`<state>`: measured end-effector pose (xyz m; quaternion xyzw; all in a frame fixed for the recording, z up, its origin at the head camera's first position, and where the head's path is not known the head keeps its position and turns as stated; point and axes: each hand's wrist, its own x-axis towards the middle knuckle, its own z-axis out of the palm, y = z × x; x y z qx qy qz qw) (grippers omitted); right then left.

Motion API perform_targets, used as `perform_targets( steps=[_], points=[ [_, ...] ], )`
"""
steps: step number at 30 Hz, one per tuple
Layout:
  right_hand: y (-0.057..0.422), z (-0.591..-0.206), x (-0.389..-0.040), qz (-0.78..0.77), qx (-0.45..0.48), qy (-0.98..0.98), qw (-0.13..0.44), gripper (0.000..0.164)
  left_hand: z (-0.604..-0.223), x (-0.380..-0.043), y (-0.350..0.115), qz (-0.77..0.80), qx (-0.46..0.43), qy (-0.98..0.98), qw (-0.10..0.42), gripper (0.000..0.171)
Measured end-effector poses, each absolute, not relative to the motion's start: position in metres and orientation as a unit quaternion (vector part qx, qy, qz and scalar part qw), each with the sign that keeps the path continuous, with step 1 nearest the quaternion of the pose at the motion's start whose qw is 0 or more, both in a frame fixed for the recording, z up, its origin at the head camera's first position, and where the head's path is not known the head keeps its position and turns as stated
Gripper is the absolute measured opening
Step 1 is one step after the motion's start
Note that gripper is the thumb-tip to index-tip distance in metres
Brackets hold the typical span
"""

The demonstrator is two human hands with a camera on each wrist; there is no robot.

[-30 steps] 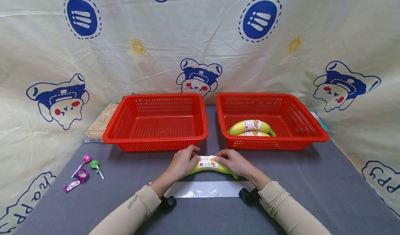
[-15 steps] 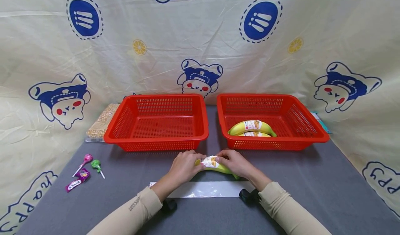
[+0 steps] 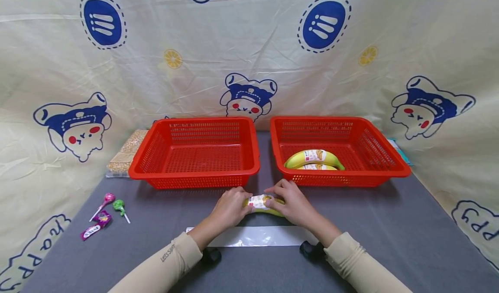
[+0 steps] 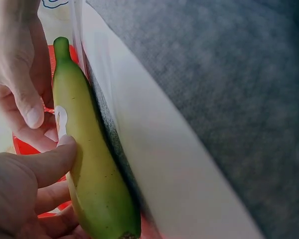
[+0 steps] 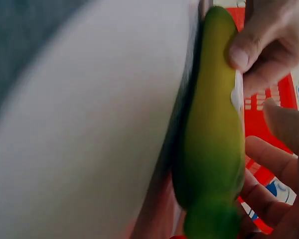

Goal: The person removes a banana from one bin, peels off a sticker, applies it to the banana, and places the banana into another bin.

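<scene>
A yellow-green banana [image 3: 269, 212] with a white printed label [image 3: 257, 201] lies crosswise on the table between my hands. My left hand [image 3: 229, 207] holds its left end, the thumb on the near side and the other fingers behind, as the left wrist view shows. Over the right part of the banana is my right hand [image 3: 295, 204], its thumb lifted off the peel in the right wrist view [image 5: 284, 124]. Its loosely bent fingers are close behind the banana; whether any touches cannot be told. Just in front lies a glossy white strip [image 3: 259, 236].
Behind stand two red plastic baskets; the right basket [image 3: 382, 173] contains two labelled bananas [image 3: 312, 157], the left basket [image 3: 195, 173] none. Lollipops [image 3: 118, 205] and a purple wrapped candy [image 3: 92, 231] lie at left. A bag of grains [image 3: 126, 152] leans beside the left basket.
My left hand has shifted from the label's top edge to a grip on the banana's left end. My right hand has let go of the banana and lifted slightly over it.
</scene>
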<state>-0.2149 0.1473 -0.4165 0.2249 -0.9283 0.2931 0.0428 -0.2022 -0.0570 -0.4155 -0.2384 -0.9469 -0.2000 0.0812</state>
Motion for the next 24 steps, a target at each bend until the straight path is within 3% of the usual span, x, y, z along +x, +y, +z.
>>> perform_targets(
  steps=[8,17,24],
  points=[
    [0.139,-0.416,-0.208,0.206,0.261,-0.937,0.102,0.029,-0.414,-0.203,-0.058,-0.196,-0.242,-0.948,0.07,0.036],
    [0.135,-0.417,-0.211,0.183,0.207,-0.96,0.055,0.034,-0.415,-0.204,-0.058,-0.192,-0.25,-0.945,0.084,0.035],
    [0.139,-0.42,-0.209,0.148,0.215,-0.963,0.063,0.04,-0.416,-0.201,-0.059,-0.19,-0.245,-0.947,0.08,0.035]
  ],
)
